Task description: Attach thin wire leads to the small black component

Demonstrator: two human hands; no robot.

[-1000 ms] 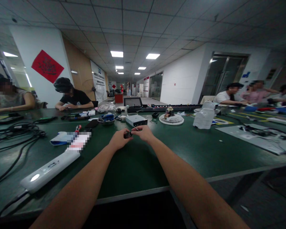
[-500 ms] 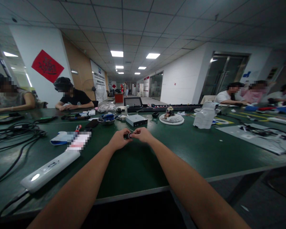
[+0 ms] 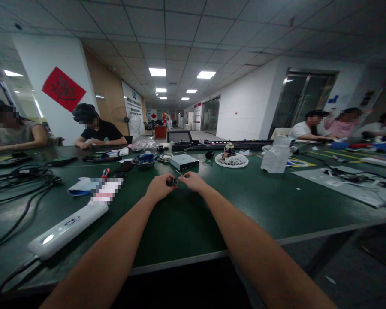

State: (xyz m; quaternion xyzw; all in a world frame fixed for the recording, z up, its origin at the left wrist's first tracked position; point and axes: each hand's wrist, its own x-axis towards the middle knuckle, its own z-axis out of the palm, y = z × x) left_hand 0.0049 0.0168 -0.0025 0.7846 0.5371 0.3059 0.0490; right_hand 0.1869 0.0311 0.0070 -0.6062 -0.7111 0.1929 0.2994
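Left hand [image 3: 159, 188]: my fingers curl shut around a small dark cylinder [image 3: 171, 182].
Right hand [image 3: 193, 181]: I pinch a thin metal shaft [image 3: 179, 174].
Desk [image 3: 186, 227]: smooth, green.

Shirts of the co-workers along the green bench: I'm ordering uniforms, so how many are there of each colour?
Black shirt: 1
Grey shirt: 1
White shirts: 2
Pink shirt: 1
Total: 5

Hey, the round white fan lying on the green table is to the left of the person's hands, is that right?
Not left: the head view shows the round white fan to the right of the person's right hand, on the green table.
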